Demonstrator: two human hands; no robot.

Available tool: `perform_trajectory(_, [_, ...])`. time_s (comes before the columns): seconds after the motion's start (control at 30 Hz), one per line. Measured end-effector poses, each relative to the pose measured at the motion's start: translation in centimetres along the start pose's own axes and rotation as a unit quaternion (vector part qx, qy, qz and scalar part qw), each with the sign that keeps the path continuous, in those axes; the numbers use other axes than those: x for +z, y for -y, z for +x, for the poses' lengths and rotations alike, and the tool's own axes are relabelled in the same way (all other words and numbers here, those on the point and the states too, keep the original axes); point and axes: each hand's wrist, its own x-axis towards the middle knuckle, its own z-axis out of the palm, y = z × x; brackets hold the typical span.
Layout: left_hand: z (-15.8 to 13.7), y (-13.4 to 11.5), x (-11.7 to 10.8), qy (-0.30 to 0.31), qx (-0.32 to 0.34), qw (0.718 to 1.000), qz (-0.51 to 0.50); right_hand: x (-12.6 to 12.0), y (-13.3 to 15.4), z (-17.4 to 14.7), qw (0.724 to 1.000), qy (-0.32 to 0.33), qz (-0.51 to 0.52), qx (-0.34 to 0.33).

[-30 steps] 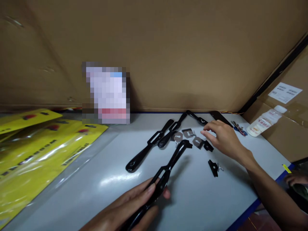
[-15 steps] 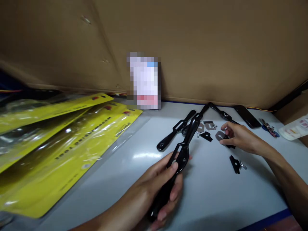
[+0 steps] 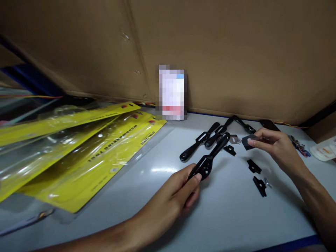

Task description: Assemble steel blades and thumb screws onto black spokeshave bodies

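My left hand (image 3: 181, 192) is wrapped round the near handle of a black spokeshave body (image 3: 219, 144), tilted with its far handle up and away. A dark grey metal blade (image 3: 247, 142) is pinched between the thumb and fingers of my right hand (image 3: 274, 145), just above the table. Below that hand lie a black cap plate (image 3: 254, 166) and another cap plate (image 3: 259, 186) with a thumbscrew (image 3: 268, 183) beside it. Between my hands are a slotted blade (image 3: 234, 139) and a third cap plate (image 3: 230, 150). Further back lie more spokeshaves, one black spokeshave (image 3: 195, 145) nearest.
Yellow-backed clear plastic packs (image 3: 112, 157) overlap on the left. A blurred-out upright panel (image 3: 172, 92) leans on the cardboard wall (image 3: 236, 52). At the right are a dark phone (image 3: 268, 124), a bunch of keys (image 3: 300, 145) and a whitish bottle (image 3: 324, 151).
My right hand has picked up the blade, leaving the cap plate beneath it on the table. The spokeshave in my left hand has turned slightly. The view has shifted left.
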Motion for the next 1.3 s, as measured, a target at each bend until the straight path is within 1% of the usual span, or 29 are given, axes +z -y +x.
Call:
perform_trajectory(0.07, [0.0,-0.1,0.1,0.008,-0.001,1.0,-0.017,1.0,0.8,-1.0,0.994,0.039,0.095,0.038])
perform_trajectory(0.13, [0.0,-0.1,0.1,0.01,-0.003,1.0,-0.025,2.2,1.5,-2.1,0.977,0.088,0.176,0.079])
perform_trajectory(0.23, [0.1,-0.1,0.1,0.008,0.0,1.0,-0.022,3.9,2.5,-3.5,0.93,0.19,0.281,0.142])
perform_trajectory(0.27, [0.1,-0.2,0.1,0.009,0.003,1.0,-0.02,4.4,2.7,-3.8,0.916,0.218,0.301,0.152])
perform_trajectory(0.3, [0.1,-0.2,0.0,0.011,0.004,1.0,-0.017,4.9,2.9,-4.1,0.908,0.234,0.311,0.153])
perform_trajectory(0.33, [0.1,-0.2,0.0,0.012,0.004,1.0,-0.013,5.3,3.1,-4.2,0.907,0.242,0.311,0.149])
perform_trajectory(0.4, [0.1,-0.2,0.0,0.016,0.005,1.0,0.001,5.9,3.3,-4.4,0.914,0.238,0.296,0.139])
perform_trajectory(0.47, [0.1,0.0,0.0,0.021,0.0,1.0,0.014,6.4,3.3,-4.5,0.913,0.237,0.298,0.15])
perform_trajectory(0.6, [0.0,0.3,0.0,0.012,-0.009,1.0,0.02,7.3,3.6,-4.7,0.872,0.27,0.355,0.199])
perform_trajectory(0.67, [0.0,0.3,0.0,-0.002,0.007,0.999,0.032,7.6,3.9,-4.9,0.857,0.283,0.376,0.211])
perform_trajectory(0.73, [0.1,0.2,0.0,-0.002,0.023,0.999,0.045,7.7,4.0,-5.0,0.847,0.289,0.388,0.22])
perform_trajectory(0.83, [0.2,0.2,0.1,0.016,0.031,0.998,0.049,7.8,4.0,-5.1,0.84,0.298,0.395,0.223])
perform_trajectory(0.97, [0.2,0.3,0.2,0.018,0.027,0.999,0.036,7.8,4.0,-5.2,0.833,0.312,0.398,0.223])
perform_trajectory(1.07, [0.4,0.5,0.2,0.021,0.047,0.998,0.036,8.0,4.1,-5.2,0.826,0.318,0.404,0.231])
perform_trajectory(1.17, [0.6,0.5,0.2,0.049,0.063,0.997,0.018,8.2,4.0,-5.3,0.815,0.313,0.423,0.243])
perform_trajectory(1.23, [0.7,0.3,0.3,0.069,0.063,0.996,0.001,8.4,3.8,-5.4,0.806,0.309,0.441,0.246])
perform_trajectory(1.3, [0.7,0.1,0.4,0.069,0.053,0.996,-0.007,8.6,3.6,-5.5,0.801,0.307,0.453,0.244])
